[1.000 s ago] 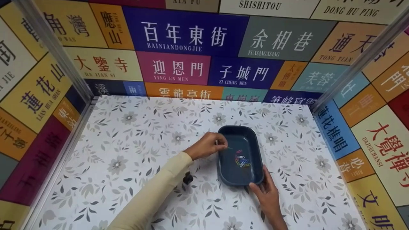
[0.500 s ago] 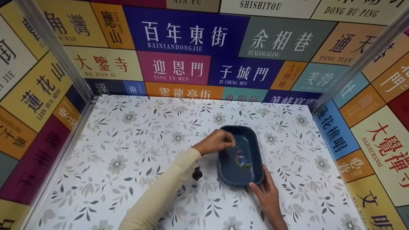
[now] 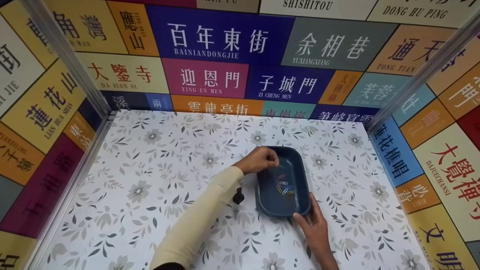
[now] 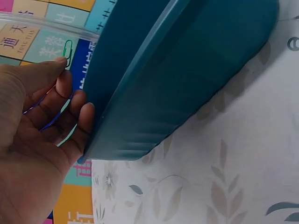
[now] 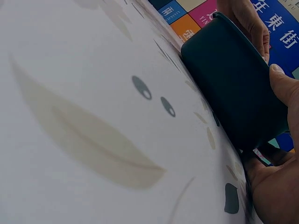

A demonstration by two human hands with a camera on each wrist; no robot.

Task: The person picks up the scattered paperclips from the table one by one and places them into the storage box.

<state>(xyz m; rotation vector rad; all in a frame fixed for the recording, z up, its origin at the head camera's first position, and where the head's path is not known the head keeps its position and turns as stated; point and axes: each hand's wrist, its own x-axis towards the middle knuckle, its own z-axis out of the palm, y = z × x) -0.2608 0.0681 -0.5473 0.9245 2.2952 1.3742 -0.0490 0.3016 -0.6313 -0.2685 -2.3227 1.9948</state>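
A dark blue rectangular tray (image 3: 270,198) stands on the patterned table. Several coloured paper clips (image 3: 285,191) lie loosely grouped on its floor. Over the far left part of the tray is my left hand (image 3: 258,160), pinching a green paper clip (image 4: 68,52) between thumb and index finger; the other fingers curl loosely beneath. At the tray's near right corner my right hand (image 3: 315,228) grips the wall. In the right wrist view, its thumb (image 5: 283,84) lies on the rim and the fingers pass round the corner, partly hidden.
White floral cloth (image 3: 180,150) covers the table. Upright walls with colourful sign panels (image 3: 219,35) enclose the back and both sides, joined by clear corner posts (image 3: 84,71). A small black object (image 3: 238,196) shows beside the left wrist.
My left hand has moved right and away from me, further over the tray, with the paper clip in its fingers. The right hand and tray have stayed in place.
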